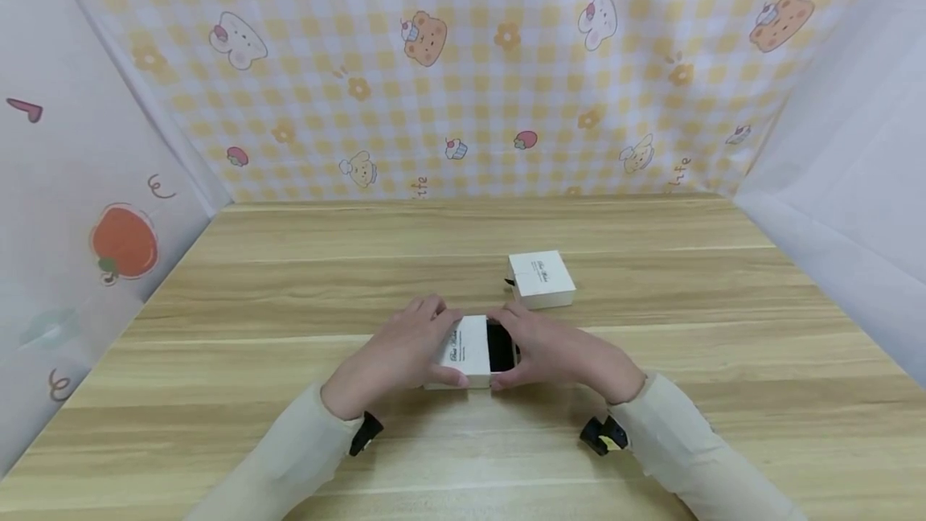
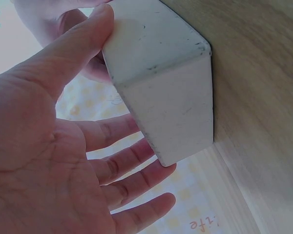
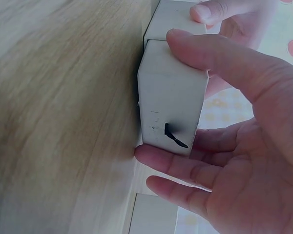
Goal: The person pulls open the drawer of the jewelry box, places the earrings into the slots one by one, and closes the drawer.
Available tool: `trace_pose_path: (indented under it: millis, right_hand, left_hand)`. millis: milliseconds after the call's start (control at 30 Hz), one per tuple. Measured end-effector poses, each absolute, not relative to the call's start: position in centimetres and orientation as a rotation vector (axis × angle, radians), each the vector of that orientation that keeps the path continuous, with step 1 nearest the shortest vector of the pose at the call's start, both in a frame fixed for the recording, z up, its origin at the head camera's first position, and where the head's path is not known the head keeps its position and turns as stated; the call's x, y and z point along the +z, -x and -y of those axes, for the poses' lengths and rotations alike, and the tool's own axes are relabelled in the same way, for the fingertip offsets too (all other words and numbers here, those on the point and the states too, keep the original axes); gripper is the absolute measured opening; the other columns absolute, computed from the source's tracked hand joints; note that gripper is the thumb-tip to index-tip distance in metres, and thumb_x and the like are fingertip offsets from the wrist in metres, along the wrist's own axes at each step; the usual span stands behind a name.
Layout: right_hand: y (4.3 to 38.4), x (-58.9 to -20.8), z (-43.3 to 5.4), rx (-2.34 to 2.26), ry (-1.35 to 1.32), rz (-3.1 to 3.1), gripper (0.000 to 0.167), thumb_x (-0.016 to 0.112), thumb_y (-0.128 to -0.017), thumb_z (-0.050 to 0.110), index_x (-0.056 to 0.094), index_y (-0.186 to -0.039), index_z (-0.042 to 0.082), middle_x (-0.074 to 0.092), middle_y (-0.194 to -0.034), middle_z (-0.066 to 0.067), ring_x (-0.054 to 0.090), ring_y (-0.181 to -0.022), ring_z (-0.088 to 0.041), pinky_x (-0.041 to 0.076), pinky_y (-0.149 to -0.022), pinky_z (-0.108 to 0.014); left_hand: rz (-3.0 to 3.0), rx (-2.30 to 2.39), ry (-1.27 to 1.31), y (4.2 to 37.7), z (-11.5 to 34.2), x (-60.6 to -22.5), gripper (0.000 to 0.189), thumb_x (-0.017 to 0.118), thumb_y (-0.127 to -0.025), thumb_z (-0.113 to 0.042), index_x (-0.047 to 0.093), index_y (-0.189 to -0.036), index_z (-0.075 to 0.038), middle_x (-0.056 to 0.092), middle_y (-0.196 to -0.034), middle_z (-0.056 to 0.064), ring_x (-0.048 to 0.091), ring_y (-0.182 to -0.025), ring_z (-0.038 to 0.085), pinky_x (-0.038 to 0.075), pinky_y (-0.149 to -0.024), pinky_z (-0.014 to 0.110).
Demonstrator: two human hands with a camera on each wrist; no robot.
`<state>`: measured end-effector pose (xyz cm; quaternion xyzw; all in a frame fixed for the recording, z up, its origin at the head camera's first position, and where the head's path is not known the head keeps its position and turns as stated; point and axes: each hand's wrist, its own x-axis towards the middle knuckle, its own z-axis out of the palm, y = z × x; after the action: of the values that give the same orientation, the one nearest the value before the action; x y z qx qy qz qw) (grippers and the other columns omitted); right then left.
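Near the middle of a wooden table (image 1: 304, 280), a white box (image 1: 472, 344) with black lettering lies flat, its drawer (image 1: 501, 350) partly out to the right, showing a black inside. The left hand (image 1: 400, 354) grips the box's outer cover between thumb and fingers; the right hand (image 1: 555, 348) grips the drawer's end, which bears a black tab (image 3: 175, 136). Farther off, slightly right, sits a second white box (image 1: 541, 273). Yellow checked cloth (image 1: 470, 95) hangs behind.
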<state>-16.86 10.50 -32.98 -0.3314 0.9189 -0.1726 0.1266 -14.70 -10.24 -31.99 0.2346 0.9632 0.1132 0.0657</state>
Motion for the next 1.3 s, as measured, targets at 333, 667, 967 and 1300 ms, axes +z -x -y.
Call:
trace_pose_path:
  millis: [333, 667, 967, 1300]
  right_hand:
    - [16.8, -32.8, -10.5, -0.507, 0.954, -2.665, 0.081, 0.075, -0.074, 0.040, 0.039, -0.136, 0.001, 0.047, -0.130, -0.011, 0.052, -0.108, -0.019, 0.044, -0.095, -0.038]
    - [16.9, -32.7, -11.1, -0.518, 0.946, -2.655, 0.077, 0.077, -0.073, 0.038, 0.041, -0.132, 0.002, 0.048, -0.126, -0.010, 0.052, -0.104, -0.018, 0.045, -0.092, -0.038]
    - [16.9, -32.5, -11.3, -0.502, 0.929, -2.644, 0.079, 0.079, -0.071, 0.034, 0.041, -0.130, -0.001, 0.048, -0.122, -0.010, 0.052, -0.101, -0.019, 0.044, -0.091, -0.039]
    - [16.9, -32.0, -11.3, -0.446, 0.872, -2.645, 0.077, 0.080, -0.070, 0.032, 0.042, -0.128, -0.002, 0.051, -0.116, -0.009, 0.052, -0.098, -0.019, 0.044, -0.090, -0.039]
  left_hand:
    - [-2.907, 0.318, -0.714, 14.7, 10.2, -31.9, 0.083, 0.076, -0.067, -0.051, 0.048, -0.134, -0.009, 0.050, -0.119, 0.007, 0.044, -0.098, 0.019, 0.041, -0.084, 0.037]
    - [-2.908, 0.308, -0.713, 14.7, 10.1, -32.0, 0.084, 0.075, -0.067, -0.052, 0.048, -0.134, -0.009, 0.049, -0.120, 0.008, 0.045, -0.099, 0.020, 0.041, -0.086, 0.039]
    - [-2.908, 0.315, -0.712, 14.7, 10.2, -32.0, 0.084, 0.075, -0.067, -0.051, 0.048, -0.134, -0.009, 0.049, -0.121, 0.008, 0.044, -0.100, 0.021, 0.041, -0.088, 0.038]
    - [-2.906, 0.314, -0.705, 14.6, 10.2, -31.9, 0.084, 0.076, -0.067, -0.051, 0.048, -0.134, -0.009, 0.049, -0.122, 0.008, 0.045, -0.101, 0.021, 0.041, -0.089, 0.039]
